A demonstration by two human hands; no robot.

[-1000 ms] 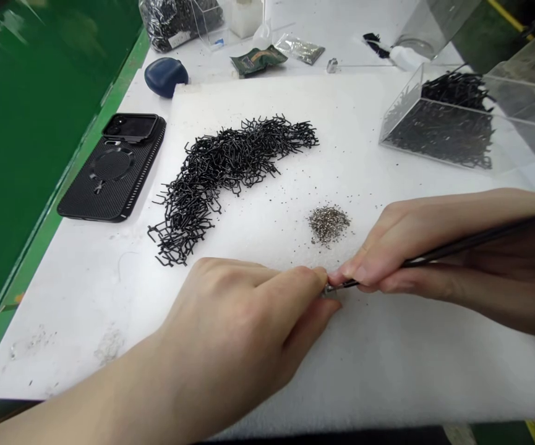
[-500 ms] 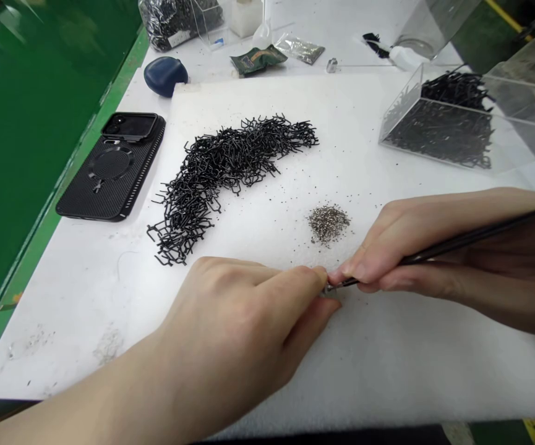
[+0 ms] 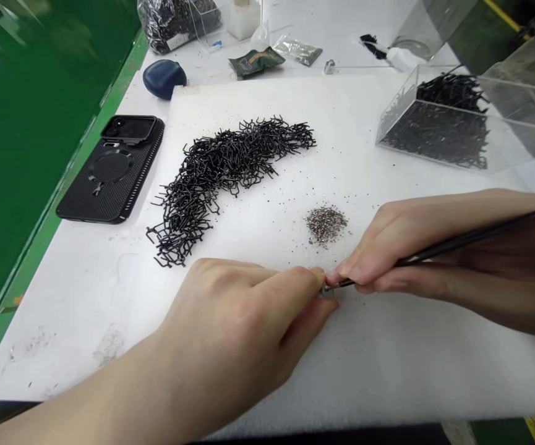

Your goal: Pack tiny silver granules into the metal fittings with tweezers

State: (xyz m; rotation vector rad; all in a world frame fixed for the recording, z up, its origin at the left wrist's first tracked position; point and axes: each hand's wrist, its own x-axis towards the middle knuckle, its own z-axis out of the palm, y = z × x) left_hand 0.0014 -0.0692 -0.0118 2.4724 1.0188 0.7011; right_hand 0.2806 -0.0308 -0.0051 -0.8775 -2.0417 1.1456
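Note:
My left hand (image 3: 248, 315) is closed, with thumb and forefinger pinching a small, partly hidden piece (image 3: 326, 289) that looks metallic or clear. In my right hand (image 3: 415, 247) is a pair of thin black tweezers (image 3: 471, 238), its tips touching that piece at the left fingertips. The fingertips of both hands nearly meet. Just beyond them lies a little heap of tiny shiny metal bits (image 3: 326, 224) on the white foam sheet (image 3: 364, 358). Farther back on the sheet, a curved pile of bent black wire-like pieces (image 3: 230, 161) spreads out.
A clear box of black pieces (image 3: 453, 123) stands at right. To the left lies a black phone (image 3: 109, 170), with a dark blue rounded object (image 3: 165, 78) behind it. A green packet (image 3: 256, 62), small plastic bag (image 3: 298, 50) and black-filled bag (image 3: 169, 25) sit at the back.
The hands stay almost in place at the same small piece. The whole view has shifted very slightly; nothing else has visibly moved.

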